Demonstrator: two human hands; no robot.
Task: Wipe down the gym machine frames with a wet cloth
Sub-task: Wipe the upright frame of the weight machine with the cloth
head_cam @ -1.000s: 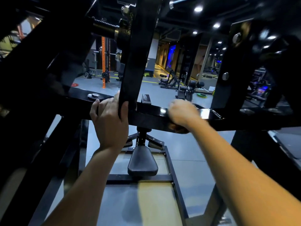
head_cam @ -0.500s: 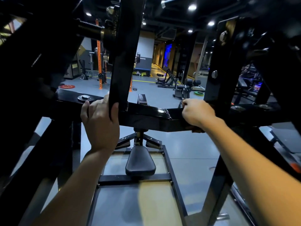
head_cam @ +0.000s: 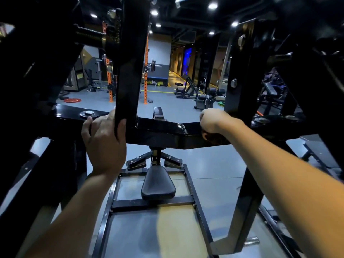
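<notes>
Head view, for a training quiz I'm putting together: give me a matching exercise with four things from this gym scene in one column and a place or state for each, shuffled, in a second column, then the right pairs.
Column one:
1. left hand
2. right hand
3. black seat pad
4. red weight plate

Column two:
A. lying flat on the grey floor, far left
B. grip around the black upright post
C. below the black crossbar, in the middle
D. fist on the crossbar, a dark cloth beneath it

Pairs: 1-B, 2-D, 3-C, 4-A
</notes>
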